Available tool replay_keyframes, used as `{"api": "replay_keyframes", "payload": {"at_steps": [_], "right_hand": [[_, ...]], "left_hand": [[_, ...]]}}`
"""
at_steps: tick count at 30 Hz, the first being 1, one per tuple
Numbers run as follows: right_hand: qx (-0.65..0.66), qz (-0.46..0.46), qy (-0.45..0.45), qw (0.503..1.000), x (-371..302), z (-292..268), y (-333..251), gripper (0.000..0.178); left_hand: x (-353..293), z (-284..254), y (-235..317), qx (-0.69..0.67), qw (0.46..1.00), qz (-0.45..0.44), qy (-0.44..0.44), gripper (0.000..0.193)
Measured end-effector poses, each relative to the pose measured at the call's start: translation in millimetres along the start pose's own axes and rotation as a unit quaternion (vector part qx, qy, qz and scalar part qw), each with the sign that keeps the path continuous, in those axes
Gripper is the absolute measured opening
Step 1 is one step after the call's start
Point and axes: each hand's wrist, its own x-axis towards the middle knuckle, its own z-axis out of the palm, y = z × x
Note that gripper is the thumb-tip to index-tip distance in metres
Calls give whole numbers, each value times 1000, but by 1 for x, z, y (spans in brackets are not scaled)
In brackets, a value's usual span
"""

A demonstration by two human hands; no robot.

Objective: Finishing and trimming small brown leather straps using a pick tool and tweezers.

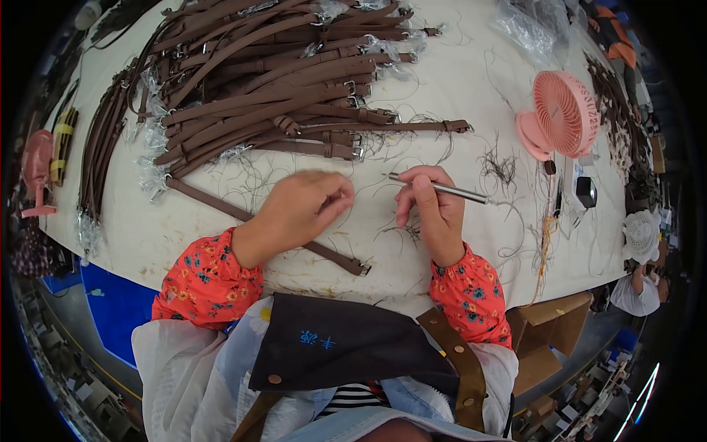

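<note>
My right hand (pixel 440 217) grips a slim silver pen-shaped tool (pixel 465 194). Its thin tip points left, toward my other hand, and a cord seems to trail from its back end. My left hand (pixel 298 206) hovers to the left, fingers curled in toward the thumb; whether something small sits between them is hidden. Beneath that hand and wrist a brown belt (pixel 335 255) lies slantwise on the table, its small metal buckle at the near right end. Just beyond both hands is a big heap of brown belts (pixel 287 96), with silver buckles and clear plastic wrapping on some ends.
Loose dark threads (pixel 499 168) litter the pale tabletop (pixel 471 81). A pink desk fan (pixel 563 114) stands at the right, near a small black box (pixel 586 192). More belts (pixel 103 155) hang together at the left. An open cardboard box (pixel 549 328) sits below the right edge.
</note>
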Motion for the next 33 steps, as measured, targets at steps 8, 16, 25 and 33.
{"api": "replay_keyframes", "payload": {"at_steps": [8,16,25,33], "right_hand": [[-129,-99,41,986,7,3,6,19],[-230,-213,-84,946,7,12,10,35],[-229,-143,-80,959,3,7,2,22],[-186,-88,-49,977,2,7,9,14]], "left_hand": [[7,-2,-28,208,924,128,295,32],[7,17,-21,3,962,202,185,30],[-1,0,-11,-71,975,125,169,26],[-31,-58,-35,121,976,41,175,27]]}}
